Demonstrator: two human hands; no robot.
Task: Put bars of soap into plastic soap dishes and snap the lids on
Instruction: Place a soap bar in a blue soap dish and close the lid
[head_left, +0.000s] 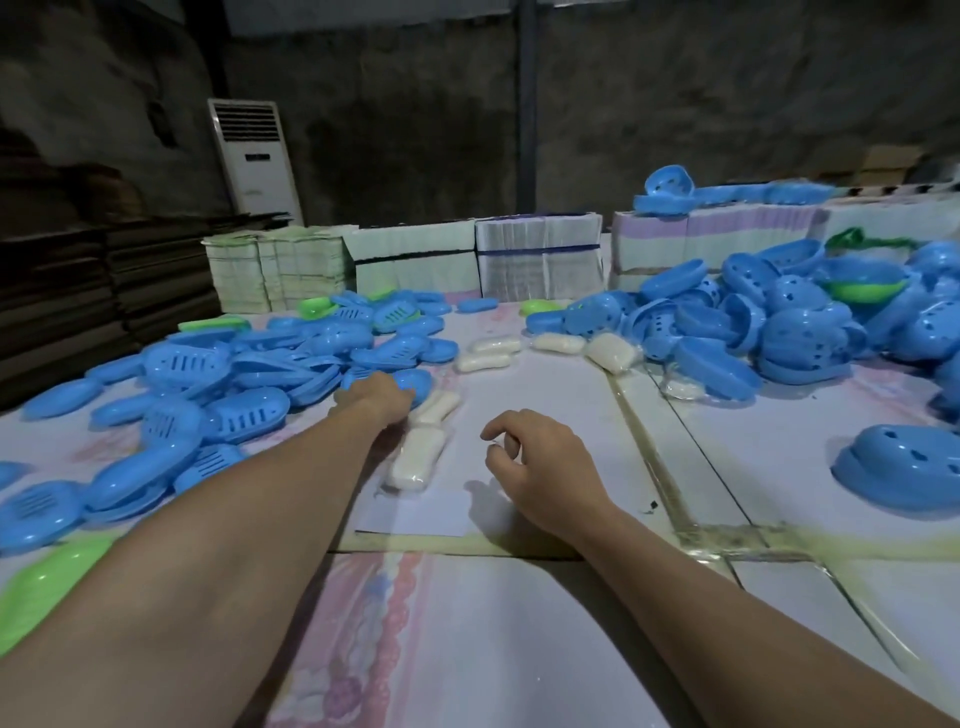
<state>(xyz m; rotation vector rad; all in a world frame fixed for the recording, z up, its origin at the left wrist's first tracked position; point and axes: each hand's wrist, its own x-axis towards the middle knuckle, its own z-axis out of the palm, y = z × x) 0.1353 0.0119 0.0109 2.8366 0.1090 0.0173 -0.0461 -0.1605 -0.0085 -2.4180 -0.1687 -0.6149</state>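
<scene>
Your left hand (375, 397) is stretched out to the edge of the heap of blue plastic dish parts on your left (234, 374), its fingers on a smooth blue oval plastic shell (415, 383); whether they have closed round it you cannot tell, since the back of the hand hides them. Your right hand (540, 467) hangs over the pale table sheet (545, 395) with fingers loosely curled and nothing in it, likely waiting to take a soap. Two wrapped white soap bars (420, 458) lie just beside your left wrist, set close so each shell can be filled without a long reach. Farther back lie about five more white bars (488, 353), one off to the right. The second blue heap at your right (779, 317) holds the holed parts, too many to count; a few green pieces show, and one blue holed piece (904, 470) sits alone near your right side
</scene>
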